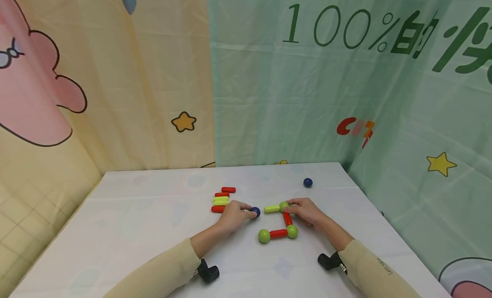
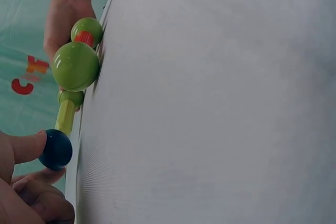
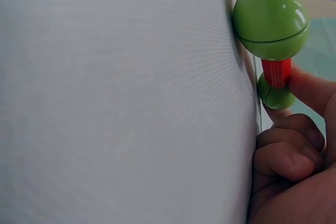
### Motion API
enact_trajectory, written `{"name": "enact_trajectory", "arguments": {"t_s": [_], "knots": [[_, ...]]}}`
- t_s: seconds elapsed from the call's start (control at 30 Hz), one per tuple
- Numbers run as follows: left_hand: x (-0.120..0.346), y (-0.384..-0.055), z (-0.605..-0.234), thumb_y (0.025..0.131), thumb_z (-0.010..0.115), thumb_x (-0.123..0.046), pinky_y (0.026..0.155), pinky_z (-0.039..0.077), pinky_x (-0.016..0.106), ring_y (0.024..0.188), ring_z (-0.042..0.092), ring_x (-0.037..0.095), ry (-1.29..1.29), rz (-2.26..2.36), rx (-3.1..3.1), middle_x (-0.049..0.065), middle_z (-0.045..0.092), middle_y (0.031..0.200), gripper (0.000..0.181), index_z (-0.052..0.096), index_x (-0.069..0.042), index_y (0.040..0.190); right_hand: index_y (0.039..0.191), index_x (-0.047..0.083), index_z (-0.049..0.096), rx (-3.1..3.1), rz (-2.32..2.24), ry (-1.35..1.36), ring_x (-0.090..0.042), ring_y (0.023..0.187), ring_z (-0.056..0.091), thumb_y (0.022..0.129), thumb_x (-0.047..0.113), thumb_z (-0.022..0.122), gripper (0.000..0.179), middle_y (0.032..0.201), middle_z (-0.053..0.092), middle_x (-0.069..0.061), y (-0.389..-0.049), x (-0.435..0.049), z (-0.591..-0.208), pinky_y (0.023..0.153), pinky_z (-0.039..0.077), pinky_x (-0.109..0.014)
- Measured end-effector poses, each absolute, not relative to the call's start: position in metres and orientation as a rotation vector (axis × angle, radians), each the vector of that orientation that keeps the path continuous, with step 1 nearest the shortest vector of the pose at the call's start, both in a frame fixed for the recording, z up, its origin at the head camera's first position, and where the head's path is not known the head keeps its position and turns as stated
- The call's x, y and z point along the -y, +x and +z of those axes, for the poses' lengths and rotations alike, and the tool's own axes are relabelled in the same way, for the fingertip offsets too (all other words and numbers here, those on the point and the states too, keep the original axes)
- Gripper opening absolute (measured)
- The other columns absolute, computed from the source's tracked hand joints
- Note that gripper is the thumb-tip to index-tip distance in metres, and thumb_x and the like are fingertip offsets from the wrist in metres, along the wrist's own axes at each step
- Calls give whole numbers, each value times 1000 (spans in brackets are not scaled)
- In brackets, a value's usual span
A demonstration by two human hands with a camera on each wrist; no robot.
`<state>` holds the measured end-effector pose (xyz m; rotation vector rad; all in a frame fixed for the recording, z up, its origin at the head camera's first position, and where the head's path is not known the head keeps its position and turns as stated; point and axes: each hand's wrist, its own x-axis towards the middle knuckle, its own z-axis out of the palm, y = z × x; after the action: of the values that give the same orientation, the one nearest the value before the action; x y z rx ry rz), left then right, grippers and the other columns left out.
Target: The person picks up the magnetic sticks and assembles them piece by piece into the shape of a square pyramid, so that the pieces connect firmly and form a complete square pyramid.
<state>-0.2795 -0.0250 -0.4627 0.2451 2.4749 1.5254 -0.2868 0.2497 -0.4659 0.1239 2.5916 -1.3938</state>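
Observation:
In the head view my left hand (image 1: 233,216) pinches a dark blue ball (image 1: 255,211) between thumb and finger, just left of the free end of a yellow-green rod (image 1: 271,209). That rod joins a green ball (image 1: 284,205), which my right hand (image 1: 306,211) grips at the far right corner. From there a red rod (image 1: 287,218) runs to a second green ball (image 1: 292,231). Another red rod (image 1: 278,233) leads left to a third green ball (image 1: 264,235). The left wrist view shows the blue ball (image 2: 55,149) close to the yellow-green rod (image 2: 65,116).
Left of the joined pieces lie loose red rods (image 1: 218,209) and yellow-green rods (image 1: 221,200) in a stack-like row. A second dark blue ball (image 1: 308,182) sits at the back right of the white table (image 1: 127,229). Printed curtains hang behind and beside the table.

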Motion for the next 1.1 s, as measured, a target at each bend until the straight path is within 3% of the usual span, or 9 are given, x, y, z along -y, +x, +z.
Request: {"name": "enact_trajectory", "arguments": {"t_s": [0.77,0.97,1.1], "knots": [[13,-287,-466,90,76,-29,73,44,30,97,53,23,311,1462,-2518,11,68,118,39,73,-6,121,127,12,70,-2601,-1382,140,-15,43,27,90,33,74,43,56,33,5,-286,-249,-466,45,25,-24],[13,-288,-468,90,76,-31,70,44,28,97,53,22,301,1492,-2497,9,69,116,41,72,-7,123,127,12,70,-2605,-1384,150,-15,43,27,90,33,74,43,57,32,5,-286,-249,-466,45,25,-24],[18,-285,-466,90,76,-30,65,42,27,91,54,21,276,1536,-2487,6,67,106,37,74,-9,121,127,12,70,-2595,-1387,150,-15,44,27,90,34,74,44,58,33,4,-285,-249,-464,45,25,-24]]}}
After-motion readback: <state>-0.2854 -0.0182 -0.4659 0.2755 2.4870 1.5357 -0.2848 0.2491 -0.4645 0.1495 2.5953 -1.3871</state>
